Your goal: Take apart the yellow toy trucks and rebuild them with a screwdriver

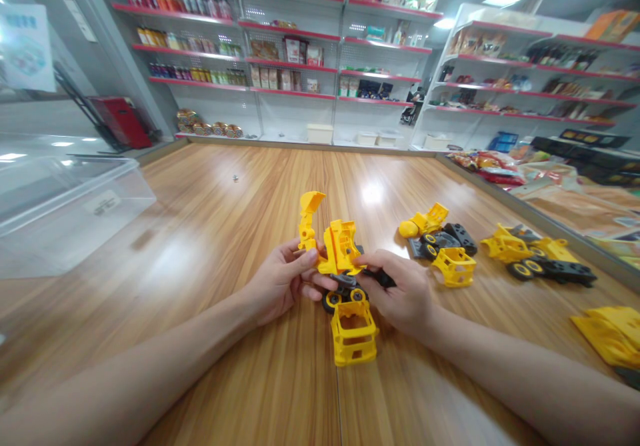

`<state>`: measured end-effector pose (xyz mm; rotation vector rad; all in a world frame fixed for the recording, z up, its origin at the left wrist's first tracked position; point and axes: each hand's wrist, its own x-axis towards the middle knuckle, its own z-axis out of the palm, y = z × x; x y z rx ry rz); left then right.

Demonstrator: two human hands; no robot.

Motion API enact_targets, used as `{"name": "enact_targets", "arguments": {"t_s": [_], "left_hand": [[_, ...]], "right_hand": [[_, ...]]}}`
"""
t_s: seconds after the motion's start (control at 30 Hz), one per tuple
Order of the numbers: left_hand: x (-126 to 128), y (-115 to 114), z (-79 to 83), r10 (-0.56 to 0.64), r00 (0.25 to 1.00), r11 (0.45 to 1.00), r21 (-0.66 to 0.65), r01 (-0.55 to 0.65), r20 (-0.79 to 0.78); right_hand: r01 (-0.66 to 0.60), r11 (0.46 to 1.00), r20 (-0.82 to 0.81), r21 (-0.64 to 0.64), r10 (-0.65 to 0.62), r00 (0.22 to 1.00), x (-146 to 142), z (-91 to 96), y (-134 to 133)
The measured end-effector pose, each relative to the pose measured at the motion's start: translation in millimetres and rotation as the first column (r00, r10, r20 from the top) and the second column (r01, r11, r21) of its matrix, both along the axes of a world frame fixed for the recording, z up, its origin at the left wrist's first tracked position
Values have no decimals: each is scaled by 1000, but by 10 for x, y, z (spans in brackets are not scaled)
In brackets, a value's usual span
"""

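My left hand (283, 283) and my right hand (400, 293) meet over the wooden table (210, 246), both closed on a yellow toy digger (336, 249) with a raised bucket arm and black wheels. The left fingers pinch its left side below the bucket arm. The right fingers grip its right side and a black part there. A loose yellow toy cab (353, 333) lies on the table just below the digger, between my wrists.
To the right lie more yellow and black toy vehicle parts (440, 239), a partly built toy truck (537, 256) and a yellow piece (610, 336) at the edge. A clear plastic bin (65, 199) stands at left. Shop shelves (295, 66) line the back.
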<state>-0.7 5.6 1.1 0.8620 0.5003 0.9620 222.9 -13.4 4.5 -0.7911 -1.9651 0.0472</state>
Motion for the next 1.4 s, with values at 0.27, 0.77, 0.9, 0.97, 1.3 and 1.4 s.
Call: {"name": "enact_targets", "arguments": {"t_s": [0.27,0.77,0.9,0.97,1.3,1.4], "left_hand": [[-11,-19,2,38,999,996,81,-39,19],[-29,-43,22,15,998,995,93,-20,54],[-57,-36,45,-35,998,996,87,30,60],[-67,-28,53,-49,996,997,61,44,79],[-86,-9,32,41,996,999,-6,-40,83],[-86,-24,57,65,994,998,-28,-63,85]], "right_hand": [[91,993,-41,-74,-94,995,-5,3,-8],[116,990,-74,-84,-122,990,-27,1,-14],[134,985,-87,-111,-144,986,-16,-7,-16],[137,984,-87,-110,-147,985,-14,-5,-20],[119,990,-112,-81,-128,985,-15,-1,-8],[136,987,-117,-83,-145,982,-13,-5,-10]]}}
